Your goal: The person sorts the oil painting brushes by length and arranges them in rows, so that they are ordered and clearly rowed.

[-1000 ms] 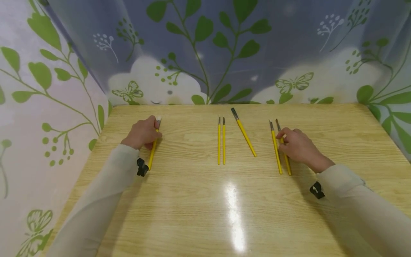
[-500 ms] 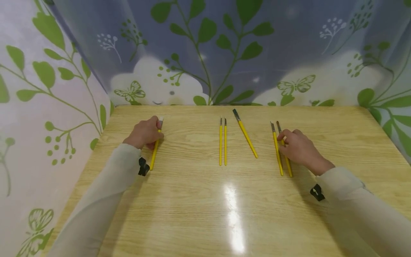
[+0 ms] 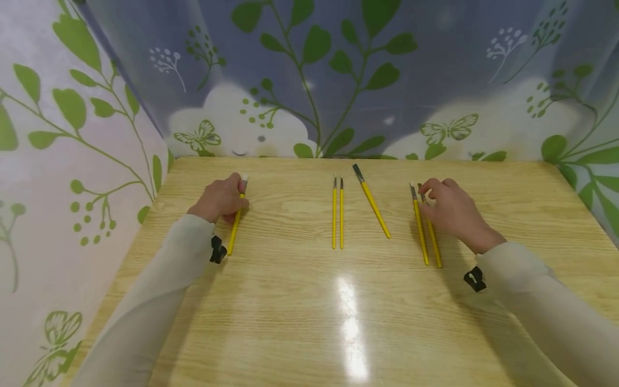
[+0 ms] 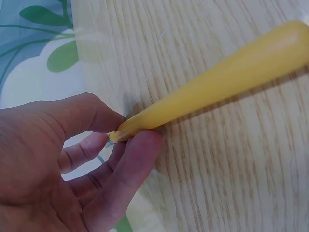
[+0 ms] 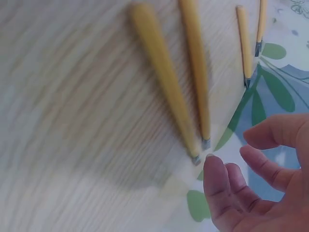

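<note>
At the left of the table, my left hand (image 3: 218,199) pinches a yellow-handled paintbrush (image 3: 234,233) with pale bristles, near its metal ferrule. The left wrist view shows thumb and fingertips around the narrow part of the handle (image 4: 207,92); the bristles are hidden there. Over on the right, my right hand (image 3: 454,209) hovers by the tips of two thin yellow paintbrushes, a left one (image 3: 420,231) and a right one (image 3: 433,239). In the right wrist view its loosely bent fingers (image 5: 219,188) hold nothing and sit apart from the nearest brush (image 5: 169,87).
Two thin paintbrushes, one (image 3: 334,220) beside another (image 3: 342,220), lie parallel mid-table. A wider dark-bristled paintbrush (image 3: 373,207) slants to their right. The wood-grain table (image 3: 280,301) ends at a leaf-patterned cloth backdrop (image 3: 271,123).
My right hand has come off the right-hand thin paintbrush and shifted slightly up and away. The left hand keeps its pinch on its paintbrush. The head view has shifted slightly.
</note>
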The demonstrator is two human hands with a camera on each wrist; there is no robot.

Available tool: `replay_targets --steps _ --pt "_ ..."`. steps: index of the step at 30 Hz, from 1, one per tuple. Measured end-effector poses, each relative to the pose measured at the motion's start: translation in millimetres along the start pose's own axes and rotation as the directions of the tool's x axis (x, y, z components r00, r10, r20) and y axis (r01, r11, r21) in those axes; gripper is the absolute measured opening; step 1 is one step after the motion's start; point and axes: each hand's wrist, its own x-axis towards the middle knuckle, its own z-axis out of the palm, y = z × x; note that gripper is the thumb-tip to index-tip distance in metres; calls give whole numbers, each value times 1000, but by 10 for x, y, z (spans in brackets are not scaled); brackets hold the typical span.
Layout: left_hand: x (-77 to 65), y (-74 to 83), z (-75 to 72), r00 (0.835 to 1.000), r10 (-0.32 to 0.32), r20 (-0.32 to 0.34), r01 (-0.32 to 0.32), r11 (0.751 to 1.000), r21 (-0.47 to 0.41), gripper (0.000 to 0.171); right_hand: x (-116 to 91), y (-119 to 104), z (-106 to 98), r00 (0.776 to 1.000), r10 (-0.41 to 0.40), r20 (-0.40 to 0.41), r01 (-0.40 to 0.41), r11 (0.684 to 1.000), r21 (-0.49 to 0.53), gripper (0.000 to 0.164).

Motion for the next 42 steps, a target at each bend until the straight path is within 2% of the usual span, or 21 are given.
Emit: replay_targets --steps 13,23,31,38,42 --pt "-47 34 36 999 7 -31 -7 1000 15 24 189 -343 117 999 -45 6 44 998 54 39" --pt "-39 12 35 1000 7 -24 -7 1000 4 24 337 -562 238 995 -79 66 74 995 72 40" --pt "-32 17 35 1000 20 -16 -20 1000 23 23 452 -644 400 990 -107 93 102 993 57 39" --pt "-12 6 35 1000 24 -15 -24 1000 20 22 528 -664 507 989 -85 122 81 996 32 40" --pt "-10 -1 32 1000 20 -11 -20 1000 8 23 554 -667 543 992 -72 107 70 997 28 39"
